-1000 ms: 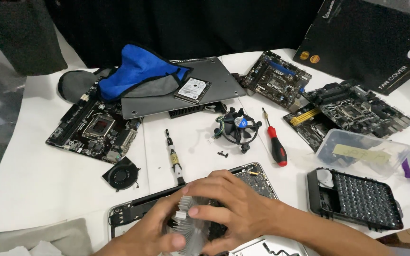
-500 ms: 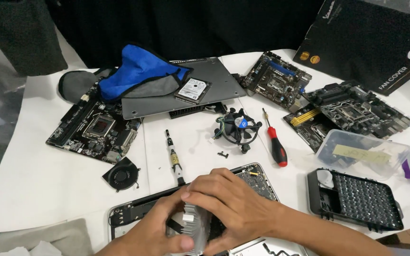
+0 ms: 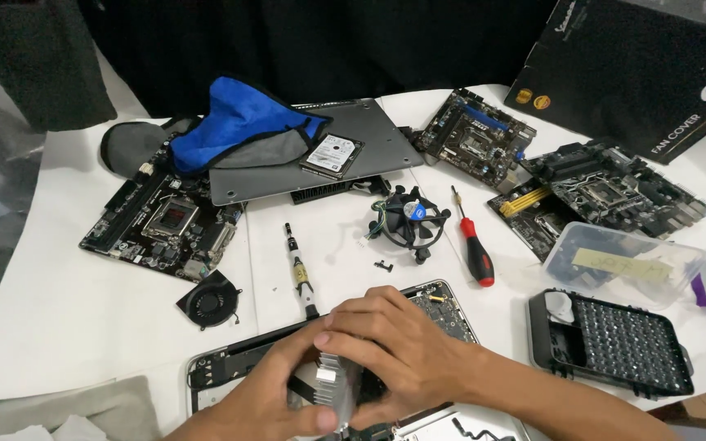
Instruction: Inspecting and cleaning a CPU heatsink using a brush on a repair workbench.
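Both my hands grip a finned aluminium heatsink with a black fan frame (image 3: 330, 386) near the bottom edge of the head view. My left hand (image 3: 267, 396) clasps its left side and underside. My right hand (image 3: 390, 351) wraps over its top and right side, fingers curled on the fins. The part is held just above an opened laptop chassis (image 3: 443, 304) with its board exposed. A small black screwdriver (image 3: 299, 269) lies just beyond my fingers.
On the white table lie three motherboards (image 3: 165, 224) (image 3: 475, 135) (image 3: 606, 192), a grey laptop lid (image 3: 369, 135) with a hard drive (image 3: 331, 155), a blue cloth (image 3: 234, 122), a cooler fan (image 3: 406, 220), a red screwdriver (image 3: 475, 253), a flat black fan (image 3: 208, 300), a bit tray (image 3: 614, 343), a clear box (image 3: 623, 261).
My hands have turned the heatsink between them, so its fins now face up. The hands stay in the same place over the laptop chassis.
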